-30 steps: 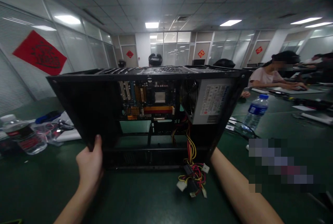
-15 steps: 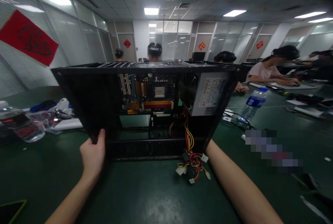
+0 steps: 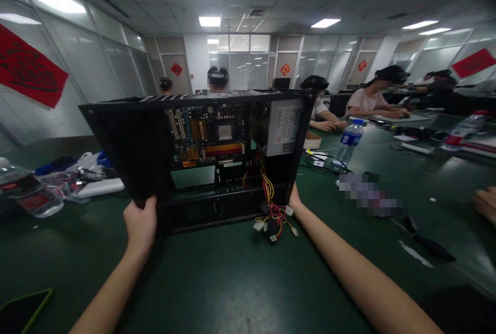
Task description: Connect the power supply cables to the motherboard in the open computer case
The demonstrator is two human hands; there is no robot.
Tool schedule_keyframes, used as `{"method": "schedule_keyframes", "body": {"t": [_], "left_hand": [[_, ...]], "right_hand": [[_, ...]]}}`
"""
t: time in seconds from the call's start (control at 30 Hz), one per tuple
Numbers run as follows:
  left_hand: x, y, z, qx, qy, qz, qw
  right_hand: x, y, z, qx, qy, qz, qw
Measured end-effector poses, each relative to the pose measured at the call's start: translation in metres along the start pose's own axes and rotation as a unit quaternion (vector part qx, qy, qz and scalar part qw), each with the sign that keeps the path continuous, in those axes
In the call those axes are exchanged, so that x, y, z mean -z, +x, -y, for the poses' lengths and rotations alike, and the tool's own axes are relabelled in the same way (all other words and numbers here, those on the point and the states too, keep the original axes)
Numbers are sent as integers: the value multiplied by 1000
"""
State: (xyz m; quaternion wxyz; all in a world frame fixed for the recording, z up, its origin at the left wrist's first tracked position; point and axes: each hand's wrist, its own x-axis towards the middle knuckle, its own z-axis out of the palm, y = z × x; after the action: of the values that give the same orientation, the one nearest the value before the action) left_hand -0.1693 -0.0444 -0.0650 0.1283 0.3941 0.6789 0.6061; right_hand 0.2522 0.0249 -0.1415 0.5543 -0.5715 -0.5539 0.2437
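Note:
A black open computer case (image 3: 127, 137) stands on the green table (image 3: 217, 277), its open side facing me. Inside I see a motherboard (image 3: 205, 137) and a grey power supply (image 3: 281, 127). A bundle of red, yellow and black cables (image 3: 273, 215) spills out onto the table. My left hand (image 3: 140, 223) grips the lower left edge of the case, thumb up along the panel. My right hand (image 3: 294, 198) reaches to the lower right corner of the case; its fingers are hidden behind the case.
A water bottle (image 3: 347, 143) stands right of the case, another bottle (image 3: 29, 192) lies at far left beside plastic bags and cables (image 3: 83, 176). A phone (image 3: 21, 310) lies at the near left. Several people sit behind and to the right; another person's hand (image 3: 484, 202) shows at the right edge.
The case has shifted left and away from me with both hands on it. My view has turned rightward, showing more of the right table.

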Motion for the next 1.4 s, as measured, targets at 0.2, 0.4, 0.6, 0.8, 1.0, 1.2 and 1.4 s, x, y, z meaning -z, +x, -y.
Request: {"method": "schedule_keyframes", "body": {"t": [0.2, 0.4, 0.6, 0.8, 1.0, 1.2, 1.4], "left_hand": [[-1, -3, 2, -48, 13, 26, 998], [-5, -26, 3, -302, -11, -87, 949], [-7, -94, -5, -598, 16, 111, 793], [-29, -134, -13, -507, 22, 308, 805], [-54, -120, -48, -363, 24, 415, 834], [-65, -113, -98, -217, -134, 541, 801], [-51, -76, -156, -210, -193, 483, 828]], "right_hand": [[29, -46, 15, -21, 10, -77, 997], [35, -102, 59, 103, -44, 16, 994], [-10, -135, 68, 48, -2, 165, 985], [-31, -143, 71, 54, 61, 175, 981], [-22, -139, 80, 131, 12, 110, 985], [-3, -116, 133, 203, 57, 67, 975], [14, -63, 211, 212, 87, 186, 955]]}}
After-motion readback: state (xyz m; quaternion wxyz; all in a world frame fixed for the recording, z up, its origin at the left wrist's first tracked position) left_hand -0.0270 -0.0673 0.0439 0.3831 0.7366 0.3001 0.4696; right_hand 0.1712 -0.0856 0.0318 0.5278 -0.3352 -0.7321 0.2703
